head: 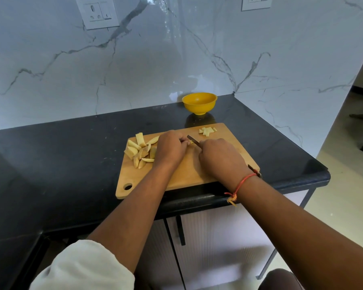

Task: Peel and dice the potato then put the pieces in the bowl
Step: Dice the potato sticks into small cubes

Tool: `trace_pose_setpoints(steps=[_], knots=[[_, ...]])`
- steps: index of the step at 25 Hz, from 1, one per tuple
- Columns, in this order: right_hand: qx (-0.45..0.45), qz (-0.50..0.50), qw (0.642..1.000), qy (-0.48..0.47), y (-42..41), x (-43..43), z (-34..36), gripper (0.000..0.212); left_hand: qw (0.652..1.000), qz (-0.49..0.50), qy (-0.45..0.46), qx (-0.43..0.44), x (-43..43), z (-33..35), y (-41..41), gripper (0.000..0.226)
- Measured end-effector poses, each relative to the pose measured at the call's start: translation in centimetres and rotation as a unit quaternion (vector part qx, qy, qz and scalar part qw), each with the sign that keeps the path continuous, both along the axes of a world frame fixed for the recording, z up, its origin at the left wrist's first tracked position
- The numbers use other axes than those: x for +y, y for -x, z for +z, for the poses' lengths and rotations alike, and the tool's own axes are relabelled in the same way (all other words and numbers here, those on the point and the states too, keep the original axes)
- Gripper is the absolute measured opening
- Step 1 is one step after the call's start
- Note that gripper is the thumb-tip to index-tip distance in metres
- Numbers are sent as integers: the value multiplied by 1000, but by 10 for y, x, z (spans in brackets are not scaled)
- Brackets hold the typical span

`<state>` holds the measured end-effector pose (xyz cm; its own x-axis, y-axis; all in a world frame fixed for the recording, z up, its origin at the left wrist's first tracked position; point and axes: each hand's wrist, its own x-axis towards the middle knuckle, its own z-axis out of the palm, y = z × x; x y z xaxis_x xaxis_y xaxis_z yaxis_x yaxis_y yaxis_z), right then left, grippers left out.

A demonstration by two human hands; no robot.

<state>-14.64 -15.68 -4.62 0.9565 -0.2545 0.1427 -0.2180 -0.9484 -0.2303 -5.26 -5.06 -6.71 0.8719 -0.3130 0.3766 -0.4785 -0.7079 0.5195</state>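
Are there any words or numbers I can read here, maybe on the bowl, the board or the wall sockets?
No text here can be read.
Bowl: plain yellow, no text.
Board: plain wood, no text.
Left socket: any marks are too small and blurred to read.
Right socket: the same, and partly cut off.

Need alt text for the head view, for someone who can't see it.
Right hand grips a knife, left hand holds a potato piece on a wooden cutting board. Potato strips lie left, diced pieces toward the empty yellow bowl.

White sleeve (82,266) on the left arm, orange-red thread (240,183) round right wrist.
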Motion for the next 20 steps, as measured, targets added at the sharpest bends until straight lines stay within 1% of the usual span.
trace_pose_setpoints(steps=[6, 10, 13, 16, 18, 20], knots=[[52, 15, 998, 25, 13, -1, 5, 37, 1000, 1, 8, -3, -1, 0, 1, 14], [21, 38, 998, 52, 32, -8, 2, 51, 1000, -2, 8, -4, 1, -1, 1, 16], [23, 51, 996, 75, 36, -9, 2, 56, 1000, 8, 9, -5, 1, -1, 1, 17], [35, 54, 995, 81, 40, -9, 0, 58, 1000, 19, 5, -5, 1, 0, 2, 17], [23, 49, 996, 77, 39, -12, -2, 57, 1000, 19, 9, -2, 1, 1, 2, 16], [9, 40, 996, 80, 34, -18, -4, 53, 1000, 15, 16, -1, 1, 2, 3, 16]])
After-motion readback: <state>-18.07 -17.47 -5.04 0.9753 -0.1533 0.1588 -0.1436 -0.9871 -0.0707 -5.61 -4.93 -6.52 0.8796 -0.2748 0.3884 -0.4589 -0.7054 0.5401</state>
